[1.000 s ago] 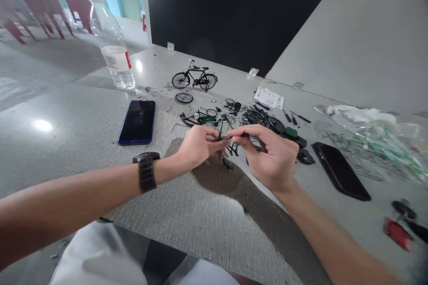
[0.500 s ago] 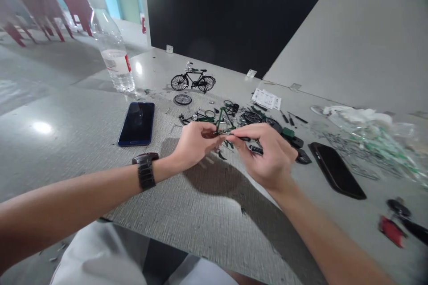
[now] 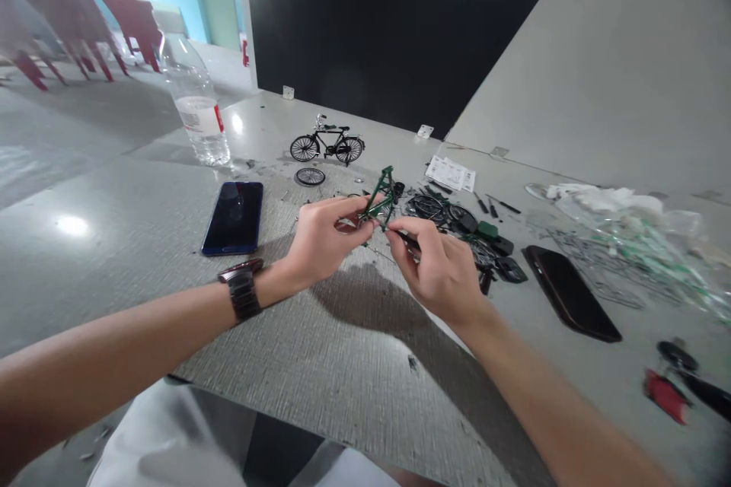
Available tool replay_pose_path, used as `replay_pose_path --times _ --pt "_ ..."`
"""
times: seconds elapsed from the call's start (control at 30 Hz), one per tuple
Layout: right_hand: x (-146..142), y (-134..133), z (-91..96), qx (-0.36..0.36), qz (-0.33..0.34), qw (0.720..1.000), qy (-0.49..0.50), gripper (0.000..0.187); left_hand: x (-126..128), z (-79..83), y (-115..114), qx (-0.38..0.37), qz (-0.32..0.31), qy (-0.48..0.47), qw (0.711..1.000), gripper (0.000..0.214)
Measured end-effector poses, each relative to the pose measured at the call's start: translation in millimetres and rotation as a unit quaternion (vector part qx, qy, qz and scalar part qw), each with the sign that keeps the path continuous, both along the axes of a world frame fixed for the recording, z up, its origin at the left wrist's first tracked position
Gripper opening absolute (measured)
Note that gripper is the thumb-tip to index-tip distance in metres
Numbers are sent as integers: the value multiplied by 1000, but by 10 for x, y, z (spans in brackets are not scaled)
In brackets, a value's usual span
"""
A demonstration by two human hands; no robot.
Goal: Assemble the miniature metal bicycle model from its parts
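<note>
Head view: grip of left hand (image 3: 323, 237) pinches green bicycle frame (image 3: 379, 187) near lower end; frame juts upward from fingertips, between both hands, above tabletop (image 3: 279, 354). Grip of right hand (image 3: 444, 265) clasps slim dark tool (image 3: 407, 239), aimed at frame's lower part; contact cannot be told. White-and-red bottle label (image 3: 197, 116): lettering blurred. Printed sheets (image 3: 451, 172): text too small.

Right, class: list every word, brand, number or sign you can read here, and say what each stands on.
No text can be read for certain.
Bottle label: white with red, its print too blurred to read.
Paper sheets: printed marks, too small to read.
</note>
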State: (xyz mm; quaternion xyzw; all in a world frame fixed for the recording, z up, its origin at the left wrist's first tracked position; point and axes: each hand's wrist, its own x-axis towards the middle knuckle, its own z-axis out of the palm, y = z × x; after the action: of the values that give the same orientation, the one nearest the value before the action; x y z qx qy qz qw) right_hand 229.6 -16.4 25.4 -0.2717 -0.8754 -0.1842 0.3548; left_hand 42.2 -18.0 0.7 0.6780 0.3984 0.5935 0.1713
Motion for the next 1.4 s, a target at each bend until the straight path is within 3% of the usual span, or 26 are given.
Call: replay_pose_path --times 0.2,0.43,0.57,0.7,0.73,0.77,0.83,0.93,1.03,1.13,1.2,1.4 --pt "-35 -67 -23 7 -14 1000 1 9 -17 -5 13 32 21 29 999 32" --pt "-170 -204 -103 -133 -34 982 127 5 -6 -58 30 45 9 41 998 29" --pt "-287 -293 -131 -251 -44 935 248 11 3 -65 30 42 12 64 997 30" --pt "-359 -328 -161 -414 -8 834 365 23 -4 -37 56 65 21 105 992 24" --pt "-361 -320 -169 -431 -1 821 373 23 -8 -30 67 72 21 110 991 22" --pt "-354 -305 -174 -429 1 825 369 23 -12 -26 79 75 18 111 991 22" --pt "-314 -256 -173 -381 -8 867 321 18 -19 -23 96 66 12 101 993 23" --pt "-208 -158 -138 -273 -33 944 181 11 -28 -17 101 33 8 80 996 25" --pt "-97 -79 -78 -153 -61 985 51 6 -31 6 82 -3 -1 67 998 27" --pt "-28 -50 -26 -33 -64 997 -19 10 -26 34 66 -19 -11 59 998 28" --pt "-13 -57 -11 3 -66 997 -37 13 -15 38 63 -10 -7 57 998 29" --pt "-81 -135 -51 -65 -58 996 3 12 11 -17 51 23 14 74 997 30"
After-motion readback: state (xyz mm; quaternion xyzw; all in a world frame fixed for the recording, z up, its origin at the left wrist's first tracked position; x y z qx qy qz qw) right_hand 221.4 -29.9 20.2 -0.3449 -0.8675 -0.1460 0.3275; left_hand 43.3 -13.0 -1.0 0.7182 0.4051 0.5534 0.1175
